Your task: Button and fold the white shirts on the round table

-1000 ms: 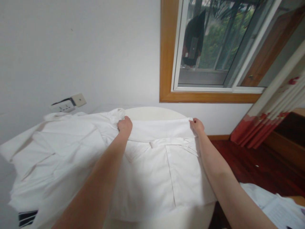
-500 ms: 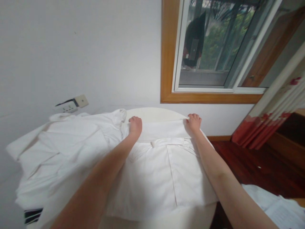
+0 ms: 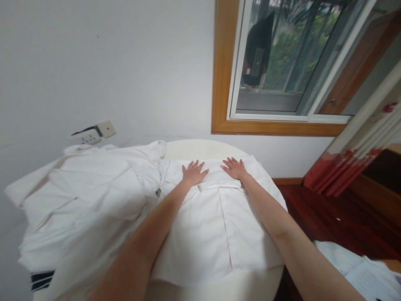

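Observation:
A white garment [image 3: 200, 234] with a centre seam and a waistband-like strip lies spread over a round cream table [image 3: 197, 147]. My left hand [image 3: 193, 173] rests flat on its far part, fingers spread. Flat on the same cloth to the right is my right hand [image 3: 235, 168], its fingers also apart. Neither hand grips anything. Left of my left forearm lies a heap of crumpled white clothes [image 3: 90, 188]. What kind of garment lies under my hands I cannot tell for certain.
A wall socket [image 3: 86, 136] sits behind the heap. The wood-framed window [image 3: 272, 127] is at the back right, beside a white and red curtain [image 3: 332, 175]. More white cloth [image 3: 354, 265] lies at lower right, above the dark red wooden floor [image 3: 316, 213].
Both hands have let go of the garment's far edge and moved inward, closer together. Their fingers have spread flat on the cloth, and the far edge now lies down.

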A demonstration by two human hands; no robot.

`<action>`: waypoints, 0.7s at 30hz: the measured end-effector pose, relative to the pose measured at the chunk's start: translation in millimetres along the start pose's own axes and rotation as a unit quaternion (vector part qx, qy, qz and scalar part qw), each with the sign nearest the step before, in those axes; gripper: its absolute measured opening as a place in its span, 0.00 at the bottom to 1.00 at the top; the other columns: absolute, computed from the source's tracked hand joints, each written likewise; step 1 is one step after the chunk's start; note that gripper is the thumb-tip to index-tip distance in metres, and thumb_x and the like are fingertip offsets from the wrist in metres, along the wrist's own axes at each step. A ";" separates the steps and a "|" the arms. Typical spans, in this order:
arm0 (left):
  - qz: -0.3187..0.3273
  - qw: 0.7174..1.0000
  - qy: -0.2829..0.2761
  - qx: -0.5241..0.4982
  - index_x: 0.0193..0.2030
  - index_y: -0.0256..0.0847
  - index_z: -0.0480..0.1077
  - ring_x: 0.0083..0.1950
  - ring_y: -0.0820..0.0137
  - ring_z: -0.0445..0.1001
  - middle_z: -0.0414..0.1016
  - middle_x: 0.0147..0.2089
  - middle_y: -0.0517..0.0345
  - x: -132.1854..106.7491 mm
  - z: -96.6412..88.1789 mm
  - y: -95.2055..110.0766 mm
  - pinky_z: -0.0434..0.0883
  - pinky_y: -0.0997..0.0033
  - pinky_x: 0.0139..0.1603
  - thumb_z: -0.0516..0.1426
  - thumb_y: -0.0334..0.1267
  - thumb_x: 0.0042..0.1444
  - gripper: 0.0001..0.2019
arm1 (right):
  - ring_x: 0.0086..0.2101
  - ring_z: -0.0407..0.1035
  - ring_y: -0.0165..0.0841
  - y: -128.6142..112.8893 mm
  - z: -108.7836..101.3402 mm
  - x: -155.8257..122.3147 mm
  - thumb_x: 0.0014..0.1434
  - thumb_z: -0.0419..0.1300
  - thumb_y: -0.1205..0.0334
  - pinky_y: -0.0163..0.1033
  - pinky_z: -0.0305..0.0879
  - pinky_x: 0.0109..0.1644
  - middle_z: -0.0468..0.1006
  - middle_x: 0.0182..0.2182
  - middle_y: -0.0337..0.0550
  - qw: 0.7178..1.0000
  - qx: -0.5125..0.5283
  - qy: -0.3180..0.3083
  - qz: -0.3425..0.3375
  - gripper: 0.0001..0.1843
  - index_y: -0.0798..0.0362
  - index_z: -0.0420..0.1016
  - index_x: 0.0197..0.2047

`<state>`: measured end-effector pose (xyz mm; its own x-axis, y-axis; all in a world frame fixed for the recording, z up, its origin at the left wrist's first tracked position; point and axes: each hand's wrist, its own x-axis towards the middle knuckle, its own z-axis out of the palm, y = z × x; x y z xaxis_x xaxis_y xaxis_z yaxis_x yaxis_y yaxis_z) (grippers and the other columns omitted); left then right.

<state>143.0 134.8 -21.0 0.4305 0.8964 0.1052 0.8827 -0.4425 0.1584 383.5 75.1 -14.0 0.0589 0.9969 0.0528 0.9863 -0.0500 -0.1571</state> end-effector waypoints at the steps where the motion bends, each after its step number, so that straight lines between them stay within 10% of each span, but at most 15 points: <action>1: -0.006 1.000 0.001 0.002 0.68 0.55 0.51 0.72 0.53 0.41 0.43 0.73 0.57 0.0 -1.2 -3.5 0.38 0.33 0.65 0.38 0.64 0.58 0.34 | 0.67 0.36 0.40 6.9 -0.6 -0.1 0.63 0.31 0.34 0.62 0.29 0.66 0.44 0.69 0.40 1.000 -0.003 0.004 0.014 0.38 0.42 0.50 0.69; 10: -0.046 0.997 0.039 0.048 0.68 0.46 0.54 0.72 0.56 0.44 0.47 0.72 0.50 1.7 -5.3 -53.1 0.40 0.46 0.69 0.38 0.61 0.61 0.34 | 0.67 0.37 0.41 64.9 -2.2 -5.8 0.65 0.32 0.38 0.61 0.34 0.66 0.45 0.69 0.46 0.988 -0.022 0.043 0.149 0.37 0.48 0.51 0.69; 21: 0.015 0.988 0.129 0.082 0.65 0.42 0.59 0.72 0.56 0.46 0.51 0.71 0.46 -14.0 -18.6 -36.3 0.39 0.46 0.69 0.42 0.49 0.64 0.27 | 0.66 0.41 0.44 64.8 3.5 -4.9 0.65 0.35 0.39 0.62 0.37 0.66 0.48 0.68 0.50 0.986 -0.020 0.068 0.151 0.36 0.49 0.54 0.68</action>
<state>101.4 137.9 -10.0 0.4138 0.8375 0.3570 0.8979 -0.4401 -0.0082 446.6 67.2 -27.9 0.3682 0.9187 0.1427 0.9259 -0.3483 -0.1466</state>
